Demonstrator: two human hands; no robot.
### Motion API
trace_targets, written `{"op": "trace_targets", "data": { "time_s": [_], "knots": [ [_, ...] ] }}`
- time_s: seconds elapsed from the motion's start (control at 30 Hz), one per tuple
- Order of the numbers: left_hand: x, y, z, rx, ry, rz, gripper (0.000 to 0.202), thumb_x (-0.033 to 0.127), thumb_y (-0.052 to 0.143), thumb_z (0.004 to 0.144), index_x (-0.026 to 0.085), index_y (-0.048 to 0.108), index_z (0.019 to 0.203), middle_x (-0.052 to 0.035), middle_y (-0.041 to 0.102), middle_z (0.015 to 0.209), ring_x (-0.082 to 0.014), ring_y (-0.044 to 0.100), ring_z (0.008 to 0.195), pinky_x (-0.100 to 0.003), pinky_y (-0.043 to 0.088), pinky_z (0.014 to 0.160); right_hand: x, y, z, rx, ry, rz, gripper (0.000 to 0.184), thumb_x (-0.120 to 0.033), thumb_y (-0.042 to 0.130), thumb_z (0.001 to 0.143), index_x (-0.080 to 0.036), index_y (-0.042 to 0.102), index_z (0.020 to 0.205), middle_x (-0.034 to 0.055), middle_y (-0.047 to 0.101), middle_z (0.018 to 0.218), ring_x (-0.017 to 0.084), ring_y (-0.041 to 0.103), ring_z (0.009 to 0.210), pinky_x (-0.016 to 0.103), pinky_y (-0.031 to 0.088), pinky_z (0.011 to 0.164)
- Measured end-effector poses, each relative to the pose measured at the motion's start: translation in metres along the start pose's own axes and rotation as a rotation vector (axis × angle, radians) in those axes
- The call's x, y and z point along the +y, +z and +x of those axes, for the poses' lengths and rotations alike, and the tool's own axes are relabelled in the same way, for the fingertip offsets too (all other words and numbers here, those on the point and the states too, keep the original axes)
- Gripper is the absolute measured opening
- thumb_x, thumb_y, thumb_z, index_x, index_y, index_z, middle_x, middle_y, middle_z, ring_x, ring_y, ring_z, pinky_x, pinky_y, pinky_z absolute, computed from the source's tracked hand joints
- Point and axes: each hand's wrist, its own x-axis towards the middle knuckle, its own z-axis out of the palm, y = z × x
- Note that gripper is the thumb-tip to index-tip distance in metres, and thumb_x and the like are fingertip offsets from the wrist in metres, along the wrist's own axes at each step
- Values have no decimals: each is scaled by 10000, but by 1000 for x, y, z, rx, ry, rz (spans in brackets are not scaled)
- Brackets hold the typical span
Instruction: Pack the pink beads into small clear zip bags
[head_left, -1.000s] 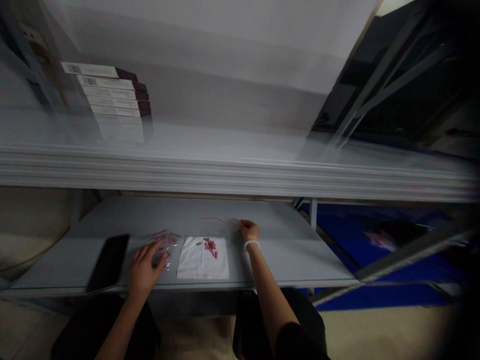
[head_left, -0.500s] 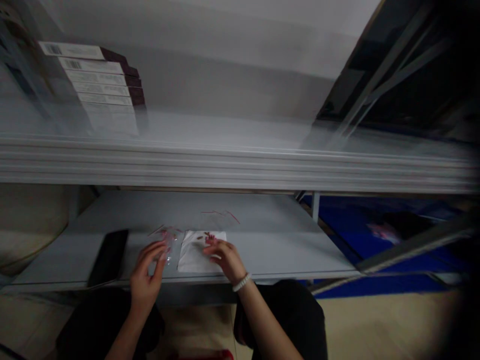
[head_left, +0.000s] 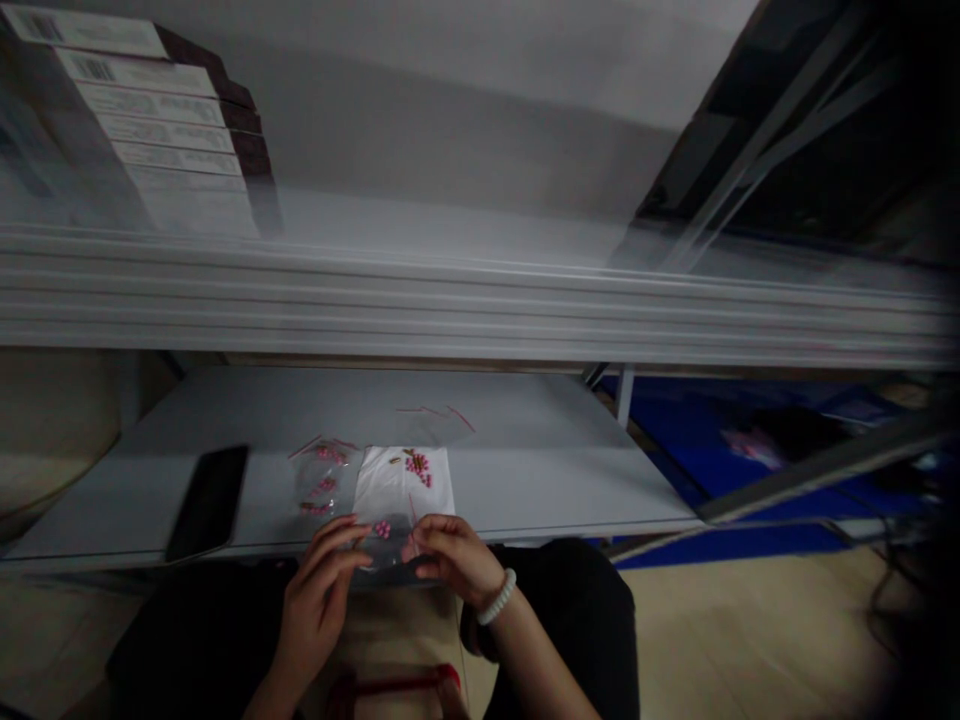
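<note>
Between my hands, at the front edge of the lower shelf, is a small clear zip bag with a pink beaded flower piece in or on it. My right hand, wearing a pale bead bracelet, pinches the bag near its red seal line. My left hand grips the bag's left side, fingers curled. Just beyond lies a white sheet with a cluster of pink and gold beaded pieces. To its left, clear bags hold more pink beaded pieces.
A black phone lies at the left of the lower shelf. More clear bags with red seals lie behind the sheet. The upper shelf's grey edge crosses above; stacked boxes stand on it at left.
Both hands have come toward the shelf's front edge and now hold a clear bag between them. The right hand has left the beaded pieces on the sheet; the left has left the filled bags.
</note>
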Motion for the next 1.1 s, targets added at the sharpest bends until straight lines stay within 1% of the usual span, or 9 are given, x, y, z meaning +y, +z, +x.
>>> {"op": "trace_targets", "data": {
  "time_s": [0.1,0.23,0.33,0.43,0.5,0.6,0.77,0.93,1.1],
  "knots": [
    [0,-3,0,8,-82,-79,206,175,468,881,233,650,959,-73,644,1157,-247,525,1193,-441,424,1010,0,-1,-2,-1,-12,-57,243,-327,797,651,-133,655,691,-3,645,651,71,567,546,156,424,472],
    [3,-5,2,96,-238,-150,301,261,517,853,210,584,1142,-99,617,1204,-264,552,1164,-429,446,992,2,4,-5,0,-60,-160,238,-318,818,617,-138,669,661,-17,628,596,49,499,469,163,374,448],
    [15,1,9,83,-394,-198,224,298,545,844,196,599,1037,-84,667,1036,-230,637,989,-344,528,847,5,11,-7,30,-143,-250,227,-304,824,599,-147,662,621,-39,603,556,47,467,466,180,366,484],
    [35,10,17,-62,-485,-254,149,329,551,847,186,588,861,-40,661,831,-186,659,810,-279,535,738,10,16,-6,65,-212,-371,221,-275,830,569,-146,651,590,-37,607,570,69,487,527,208,389,564],
    [46,16,20,-139,-492,-252,164,342,550,849,185,567,804,-18,635,763,-166,642,747,-248,514,692,13,18,-6,78,-251,-469,204,-249,817,571,-140,645,575,-34,602,575,78,478,546,222,390,597],
    [54,21,22,-159,-481,-217,201,356,553,848,187,534,741,1,590,711,-152,609,700,-225,475,653,17,20,-6,76,-288,-545,195,-234,788,593,-138,620,564,-39,568,561,87,450,561,225,380,603],
    [50,23,20,-220,-563,-250,203,368,567,834,184,547,751,-3,609,724,-167,621,725,-225,461,663,21,23,-9,88,-307,-584,261,-239,785,587,-147,546,536,-54,504,544,88,408,560,214,350,578],
    [41,21,17,-226,-626,-341,200,359,552,821,176,601,758,-23,642,755,-177,616,743,-225,459,656,20,27,-12,74,-288,-539,352,-310,817,569,-154,505,524,-28,570,602,107,472,590,232,385,618],
    [34,23,13,-236,-654,-357,197,346,543,809,171,592,732,-17,620,727,-170,588,723,-228,442,662,19,26,-14,60,-283,-576,387,-376,832,561,-157,514,532,-12,598,624,119,497,609,239,397,623]
  ]
}}
